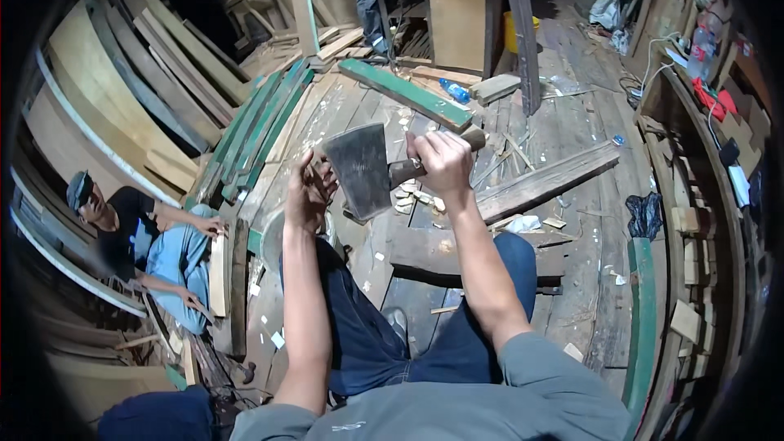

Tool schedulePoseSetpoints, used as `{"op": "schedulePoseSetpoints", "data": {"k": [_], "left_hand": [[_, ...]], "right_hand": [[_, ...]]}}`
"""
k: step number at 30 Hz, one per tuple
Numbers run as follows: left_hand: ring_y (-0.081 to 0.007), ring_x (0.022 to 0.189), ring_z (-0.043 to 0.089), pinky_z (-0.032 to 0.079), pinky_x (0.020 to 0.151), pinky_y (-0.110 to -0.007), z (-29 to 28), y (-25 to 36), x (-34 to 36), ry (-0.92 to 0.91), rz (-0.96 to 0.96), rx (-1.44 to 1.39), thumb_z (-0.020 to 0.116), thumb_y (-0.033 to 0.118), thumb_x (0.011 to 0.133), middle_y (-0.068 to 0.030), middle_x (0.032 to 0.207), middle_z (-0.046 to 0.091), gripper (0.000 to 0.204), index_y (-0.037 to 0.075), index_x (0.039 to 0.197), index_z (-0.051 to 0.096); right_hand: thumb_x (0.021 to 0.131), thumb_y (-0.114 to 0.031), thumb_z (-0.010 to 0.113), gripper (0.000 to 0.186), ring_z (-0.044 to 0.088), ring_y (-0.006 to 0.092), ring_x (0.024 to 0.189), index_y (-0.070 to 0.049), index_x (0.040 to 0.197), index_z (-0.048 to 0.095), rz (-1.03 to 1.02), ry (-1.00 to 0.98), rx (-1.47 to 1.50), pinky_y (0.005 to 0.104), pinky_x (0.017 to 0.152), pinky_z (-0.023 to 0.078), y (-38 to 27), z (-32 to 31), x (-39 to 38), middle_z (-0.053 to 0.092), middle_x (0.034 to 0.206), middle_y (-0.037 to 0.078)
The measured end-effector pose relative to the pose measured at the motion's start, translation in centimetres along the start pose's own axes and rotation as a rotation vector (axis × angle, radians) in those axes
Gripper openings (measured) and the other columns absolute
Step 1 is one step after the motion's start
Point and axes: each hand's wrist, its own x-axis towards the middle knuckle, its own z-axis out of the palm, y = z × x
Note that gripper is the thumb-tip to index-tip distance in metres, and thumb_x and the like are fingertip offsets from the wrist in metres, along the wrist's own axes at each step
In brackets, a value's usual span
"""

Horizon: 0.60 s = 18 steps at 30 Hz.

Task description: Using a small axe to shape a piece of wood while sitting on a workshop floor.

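As raised, right hand (442, 160) gripping hatchet (360, 170).

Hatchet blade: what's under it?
Below the hatchet blade, held in the right hand, lie pale wood chips on the plank floor. The blade covers whatever sits directly beneath; the left hand is beside it.

The broad dark grey steel hatchet head (359, 170) is dull with a paler worn edge, on a brown wooden handle (425, 160). Just beyond the hatchet lies a long green-painted plank (404, 94), and beside that a small blue plastic bottle (455, 91). Below the hatchet are dark blue denim trousers (367, 335) and a plain grey shirt (490, 408).
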Motion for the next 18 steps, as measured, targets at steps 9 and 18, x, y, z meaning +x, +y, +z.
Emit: {"op": "schedulePoseSetpoints", "data": {"k": [9, 18], "left_hand": [[-0.0119, 0.063, 0.06, 0.047, 0.06, -0.024, -0.4, -0.3, 0.9, 0.049, -0.059, -0.029, 0.06, 0.037, 0.085, -0.0027, 0.072, 0.063, 0.032, 0.006, 0.093, 0.06], [-0.0103, 0.069, 0.056, 0.044, 0.063, -0.023, 0.0, -0.6, 2.5, -0.05, -0.066, -0.02, 0.058, 0.039, 0.087, -0.0017, 0.078, 0.059, 0.034, 0.006, 0.098, 0.058]], "right_hand": [[0.074, -0.01, 0.068, 0.023, 0.052, 0.0183, 0.05, -0.01, 0.061, 0.049, -0.108, -0.055, -0.022, 0.0315, 0.047, 0.04, -0.7, 1.6, -2.0, 0.045, 0.054, 0.003], [0.076, -0.011, 0.065, 0.02, 0.053, 0.0205, 0.052, -0.009, 0.064, 0.05, -0.069, -0.071, -0.021, 0.0332, 0.049, 0.041, 0.5, 1.4, -0.9, 0.047, 0.057, 0.004]]}}
